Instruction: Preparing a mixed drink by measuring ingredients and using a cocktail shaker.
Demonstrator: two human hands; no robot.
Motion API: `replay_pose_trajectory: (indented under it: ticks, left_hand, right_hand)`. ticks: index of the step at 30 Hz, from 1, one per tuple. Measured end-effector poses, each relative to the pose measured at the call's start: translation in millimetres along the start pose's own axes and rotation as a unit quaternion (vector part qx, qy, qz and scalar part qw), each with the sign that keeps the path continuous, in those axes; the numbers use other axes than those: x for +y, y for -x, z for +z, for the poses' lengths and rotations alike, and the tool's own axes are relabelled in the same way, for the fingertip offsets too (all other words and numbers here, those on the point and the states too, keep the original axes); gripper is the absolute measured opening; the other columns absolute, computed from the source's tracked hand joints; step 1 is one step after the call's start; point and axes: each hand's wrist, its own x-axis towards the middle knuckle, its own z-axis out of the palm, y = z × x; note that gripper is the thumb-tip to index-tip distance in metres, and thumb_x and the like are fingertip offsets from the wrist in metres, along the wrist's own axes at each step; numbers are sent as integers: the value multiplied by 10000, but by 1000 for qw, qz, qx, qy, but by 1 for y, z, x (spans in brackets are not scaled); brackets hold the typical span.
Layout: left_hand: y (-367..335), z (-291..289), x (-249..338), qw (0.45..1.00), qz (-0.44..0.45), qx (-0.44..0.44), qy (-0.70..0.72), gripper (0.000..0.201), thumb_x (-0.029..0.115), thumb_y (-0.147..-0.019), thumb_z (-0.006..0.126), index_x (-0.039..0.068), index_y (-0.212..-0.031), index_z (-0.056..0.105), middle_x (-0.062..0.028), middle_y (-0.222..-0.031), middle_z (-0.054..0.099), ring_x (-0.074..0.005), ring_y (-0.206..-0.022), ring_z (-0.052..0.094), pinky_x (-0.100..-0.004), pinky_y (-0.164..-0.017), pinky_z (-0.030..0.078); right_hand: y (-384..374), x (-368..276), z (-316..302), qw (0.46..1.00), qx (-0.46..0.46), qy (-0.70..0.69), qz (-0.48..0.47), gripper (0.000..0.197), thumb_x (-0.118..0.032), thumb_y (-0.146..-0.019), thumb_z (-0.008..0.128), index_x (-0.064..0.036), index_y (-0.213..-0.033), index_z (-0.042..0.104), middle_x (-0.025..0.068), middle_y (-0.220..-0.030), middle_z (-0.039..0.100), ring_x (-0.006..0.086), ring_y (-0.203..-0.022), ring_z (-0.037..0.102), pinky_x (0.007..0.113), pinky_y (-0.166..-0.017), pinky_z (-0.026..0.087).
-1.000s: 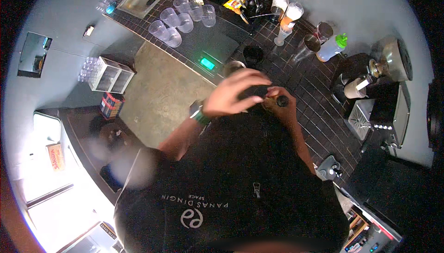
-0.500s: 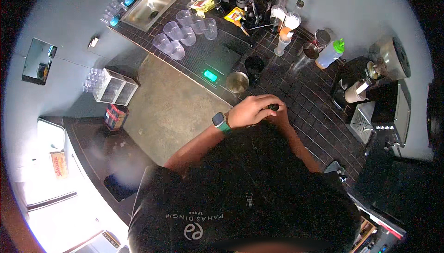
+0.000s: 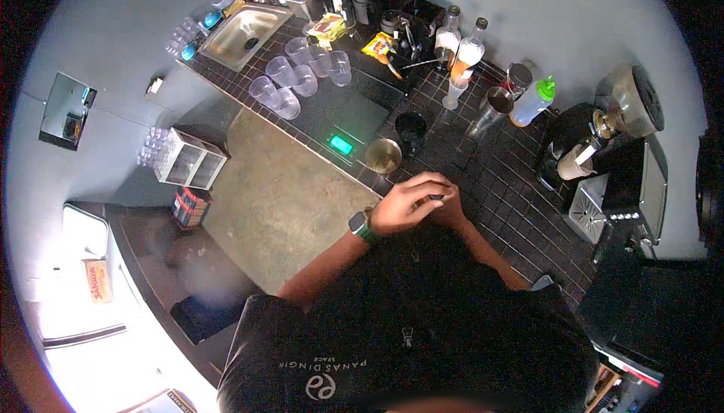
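Note:
My left hand (image 3: 407, 205), a watch with a green strap on its wrist, is curled over the top of a small dark object (image 3: 436, 197). Only a bit of that object shows between the fingers, so its kind stays hidden. Close against it, my right hand (image 3: 452, 211) is wrapped round the same object from the other side, its fingers mostly covered. Just beyond my hands, at the counter's edge, stand a metal cup (image 3: 384, 156) and a black cup (image 3: 411, 128). Left of them, a green-lit display (image 3: 342, 144) glows on a flat dark scale.
Several clear plastic cups (image 3: 290, 73) stand on the black tiled counter (image 3: 490, 187), with a sink (image 3: 245, 36) at the far left. Glass bottles (image 3: 471, 51), a small clear glass (image 3: 454, 92), a metal shaker (image 3: 494, 107) and a green-tipped squeeze bottle (image 3: 534, 104) line the back. A coffee grinder (image 3: 630, 104) is right.
Both hands stay together, and the left fingers now cover more of the dark object, whose round top showed before. The whole view has shifted slightly. Cups and bottles keep their places.

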Motion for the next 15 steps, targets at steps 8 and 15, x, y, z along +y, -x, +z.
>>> replay_pose_trajectory:
  ticks: [8, 15]
  left_hand:
    - [-3, -9, 3, 999, -19, -15, -43, 356, 101, -859, 774, 19, -1175, 634, -170, -1287, 569, -294, -1123, 615, -367, -890, 537]
    - [-10, -23, 8, 997, 11, -59, -50, 314, 53, -875, 703, 21, -1184, 664, -146, -1300, 577, -328, -1166, 600, -418, -989, 501]
  right_hand:
    - [-7, -16, 15, 986, 71, 129, -82, 382, -280, -819, 788, -51, -1096, 659, 80, -1103, 680, 205, -992, 669, 333, -844, 546]
    - [-9, -12, 4, 963, 3, 268, -35, 378, -230, -816, 756, -29, -1115, 642, 181, -1099, 679, 309, -1026, 695, 396, -848, 565]
